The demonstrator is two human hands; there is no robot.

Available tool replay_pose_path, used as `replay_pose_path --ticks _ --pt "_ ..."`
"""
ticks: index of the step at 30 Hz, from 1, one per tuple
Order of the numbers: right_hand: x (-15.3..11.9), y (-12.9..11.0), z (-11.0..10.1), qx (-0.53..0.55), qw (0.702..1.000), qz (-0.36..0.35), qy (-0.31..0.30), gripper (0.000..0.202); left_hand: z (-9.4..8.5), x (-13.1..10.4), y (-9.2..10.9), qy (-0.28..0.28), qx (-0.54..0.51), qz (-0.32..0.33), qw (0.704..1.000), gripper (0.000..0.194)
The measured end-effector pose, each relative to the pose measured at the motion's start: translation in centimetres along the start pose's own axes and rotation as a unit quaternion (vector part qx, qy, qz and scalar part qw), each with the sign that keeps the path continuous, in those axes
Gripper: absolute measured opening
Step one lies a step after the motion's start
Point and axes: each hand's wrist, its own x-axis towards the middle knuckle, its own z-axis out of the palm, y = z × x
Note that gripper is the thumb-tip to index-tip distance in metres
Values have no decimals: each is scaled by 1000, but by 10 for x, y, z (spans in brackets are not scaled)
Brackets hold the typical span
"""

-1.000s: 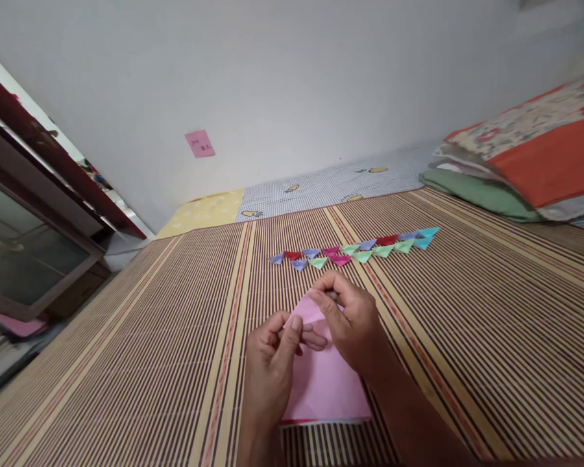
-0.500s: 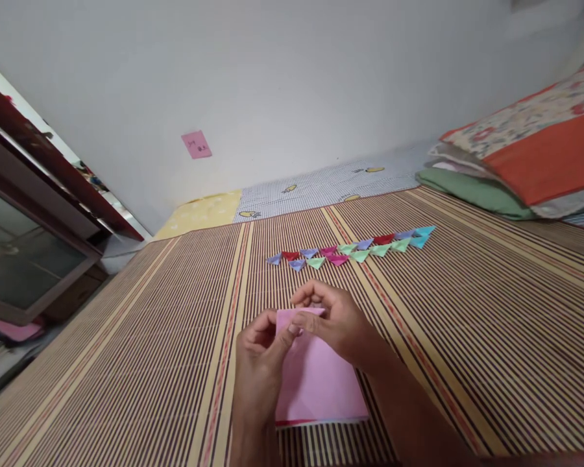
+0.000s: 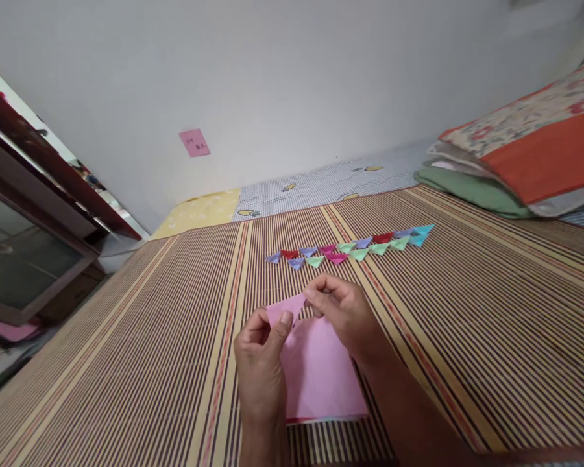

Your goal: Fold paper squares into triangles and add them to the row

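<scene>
From my remote seat, I view two bare hands working low in the frame, just right of its left-hand half. The left hand (image 3: pixel 263 344) rises almost upright from the lower edge, its wrist nearly straight; its fingers are closed on a folded pink paper (image 3: pixel 283 306), the thumb pressed along the near face and pointing up and rightward, the index finger curled behind. The right hand (image 3: pixel 345 314) comes in on a forearm slanting up and leftward from the lower right; I see its thumb and index finger meet in a narrow pinch at the paper's upper right corner, the other fingers bent inward and partly hidden. The folded pink paper is thus held between the hands, above the far edge of a stack of paper sheets (image 3: pixel 324 379), pink on top, which lies on the striped mat (image 3: pixel 185 350). Beyond the hands, well apart from them, I note small folded paper triangles (image 3: pixel 336 258) in two slanting rows. Farther off, a pink note (image 3: pixel 194 143) is fixed to the wall (image 3: pixel 292 78).
</scene>
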Motion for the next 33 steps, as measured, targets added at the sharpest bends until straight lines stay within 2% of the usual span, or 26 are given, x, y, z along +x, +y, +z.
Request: replay_pose_path --ticks 3,4,6,8,9,11,14,18,22,26,30,33 --pt "5 4 -11 23 998 -7 66 22 1 0 -2 28 4 17 999 19" --pt "5 5 -11 36 998 0 54 22 3 1 -3 40 5 24 999 20" --pt "4 6 -6 53 998 28 -16 22 6 0 -4 54 0 25 998 19" --pt "0 6 1 53 994 41 -89 23 9 0 -4 45 -19 14 999 19" --pt "-2 5 4 46 993 39 -105 24 9 0 -3 33 -28 4 999 19" --pt "-4 3 5 20 992 28 -124 23 8 1 -1 11 -32 -12 999 21" --pt "-3 0 -2 -34 988 27 -145 19 0 4 1 -9 17 -15 1000 26" --pt "-1 0 -5 -41 990 30 -130 26 -9 6 1 -35 43 -4 998 24" --pt "-2 1 2 -44 989 17 -137 34 -7 5 -1 21 27 18 999 23" --pt "-2 3 4 -25 991 25 -130 21 -2 5 -2 74 -10 35 997 23" --pt "-4 6 8 -23 983 42 -176 21 3 6 -2 114 -86 41 989 26" --pt "-7 7 14 -36 978 52 -198 20 3 9 0 117 -169 6 979 30"
